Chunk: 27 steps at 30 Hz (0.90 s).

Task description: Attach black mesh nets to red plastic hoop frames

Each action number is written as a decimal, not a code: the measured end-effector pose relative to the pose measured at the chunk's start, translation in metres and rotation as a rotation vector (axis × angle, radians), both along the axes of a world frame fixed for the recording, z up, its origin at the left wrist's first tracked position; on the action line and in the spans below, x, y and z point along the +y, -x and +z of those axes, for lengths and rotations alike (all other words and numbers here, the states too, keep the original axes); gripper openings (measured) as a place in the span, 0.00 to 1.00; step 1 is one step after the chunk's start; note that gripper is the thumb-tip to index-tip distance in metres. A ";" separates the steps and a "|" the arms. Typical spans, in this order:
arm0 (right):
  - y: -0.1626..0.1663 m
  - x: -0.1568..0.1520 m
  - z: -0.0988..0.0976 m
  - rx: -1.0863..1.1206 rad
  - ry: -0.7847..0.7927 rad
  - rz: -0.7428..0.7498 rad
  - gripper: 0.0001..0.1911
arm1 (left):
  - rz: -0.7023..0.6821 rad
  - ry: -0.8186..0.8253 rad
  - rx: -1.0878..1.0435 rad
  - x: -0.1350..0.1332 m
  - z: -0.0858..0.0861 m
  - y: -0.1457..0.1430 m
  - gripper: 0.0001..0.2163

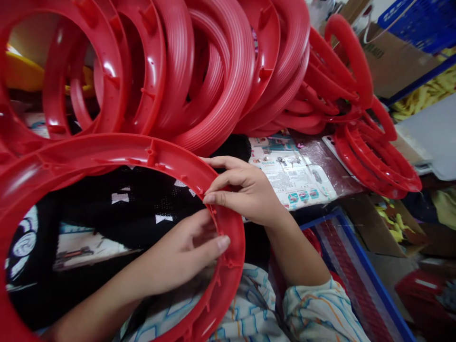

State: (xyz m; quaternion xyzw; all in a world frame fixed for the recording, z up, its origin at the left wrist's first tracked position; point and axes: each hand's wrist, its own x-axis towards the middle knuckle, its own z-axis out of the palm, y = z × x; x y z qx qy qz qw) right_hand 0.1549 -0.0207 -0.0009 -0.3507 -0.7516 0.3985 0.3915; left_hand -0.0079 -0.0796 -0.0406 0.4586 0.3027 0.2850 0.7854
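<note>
A large red ring (131, 149) is filling the lower left of the frame, probably handling as light, fairly stiff, slightly slippery plastic, best taken by its rim. Right of centre, the right hand (247, 192) is pinching that rim between thumb and fingers; just below, the left hand (188, 249) is clasping the inner edge, thumb lying over it, fingertips hidden.

The red ring (128, 149) is glossy and round. Its channelled side, with small ribs and pegs, faces the camera. It occupies the lower left foreground.
</note>
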 end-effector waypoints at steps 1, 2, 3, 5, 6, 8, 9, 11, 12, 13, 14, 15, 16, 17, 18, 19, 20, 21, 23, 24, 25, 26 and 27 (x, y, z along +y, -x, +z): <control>0.000 0.000 0.000 0.001 -0.003 -0.002 0.02 | 0.072 0.008 -0.056 0.001 -0.003 -0.001 0.09; 0.000 -0.001 0.000 0.002 -0.007 -0.002 0.02 | 0.147 0.012 -0.106 0.001 -0.005 -0.003 0.09; 0.001 -0.001 0.000 0.003 -0.013 -0.004 0.02 | 0.216 0.016 -0.145 0.002 -0.007 -0.005 0.08; 0.001 -0.002 0.000 -0.005 -0.022 -0.011 0.02 | 0.298 0.025 -0.175 0.003 -0.009 -0.009 0.09; 0.002 -0.003 0.000 -0.011 -0.024 -0.015 0.02 | 0.320 0.024 -0.167 0.003 -0.009 -0.011 0.09; 0.002 -0.005 0.000 -0.023 -0.023 -0.024 0.02 | 0.362 0.014 -0.122 0.003 -0.007 -0.015 0.10; 0.002 -0.005 0.000 -0.026 -0.022 -0.027 0.02 | 0.381 0.003 -0.099 0.003 -0.005 -0.017 0.10; 0.002 -0.006 0.000 -0.015 -0.017 -0.027 0.01 | 0.401 -0.022 -0.063 0.003 -0.001 -0.019 0.08; 0.002 -0.005 -0.001 0.002 -0.015 -0.028 0.00 | 0.399 -0.033 -0.045 0.003 0.000 -0.020 0.08; 0.002 -0.005 -0.001 0.026 -0.017 -0.032 0.01 | 0.385 -0.044 -0.022 0.004 0.002 -0.020 0.07; 0.002 -0.004 -0.002 0.054 -0.024 -0.037 0.03 | 0.364 -0.056 0.006 0.005 0.003 -0.019 0.07; 0.002 -0.004 -0.002 0.081 -0.034 -0.040 0.04 | 0.324 -0.064 0.041 0.007 0.005 -0.017 0.07; 0.002 -0.003 -0.002 0.101 -0.046 -0.038 0.05 | 0.270 -0.071 0.075 0.008 0.006 -0.015 0.08; 0.001 -0.003 -0.002 0.114 -0.057 -0.031 0.06 | 0.207 -0.077 0.105 0.010 0.008 -0.012 0.10; 0.001 -0.003 -0.001 0.121 -0.065 -0.021 0.05 | 0.144 -0.080 0.131 0.011 0.010 -0.009 0.10; 0.001 -0.003 0.000 0.121 -0.070 -0.003 0.04 | 0.091 -0.082 0.149 0.012 0.011 -0.006 0.10; 0.001 -0.003 0.001 0.118 -0.072 0.015 0.03 | 0.050 -0.084 0.161 0.011 0.012 -0.003 0.09; 0.001 -0.003 0.002 0.114 -0.071 0.025 0.03 | 0.021 -0.088 0.168 0.010 0.013 -0.001 0.08; 0.002 -0.003 0.003 0.102 -0.068 0.023 0.03 | -0.010 -0.095 0.174 0.007 0.014 0.001 0.04; 0.003 -0.004 0.004 0.094 -0.068 0.011 0.04 | -0.022 -0.096 0.176 0.005 0.014 0.001 0.04; 0.003 -0.004 0.004 0.087 -0.069 -0.008 0.04 | -0.033 -0.093 0.181 0.002 0.013 0.000 0.03; 0.003 -0.004 0.004 0.083 -0.075 -0.027 0.04 | -0.041 -0.086 0.189 0.000 0.012 0.000 0.03; 0.003 -0.004 0.004 0.079 -0.083 -0.037 0.05 | -0.045 -0.079 0.196 -0.002 0.011 -0.001 0.02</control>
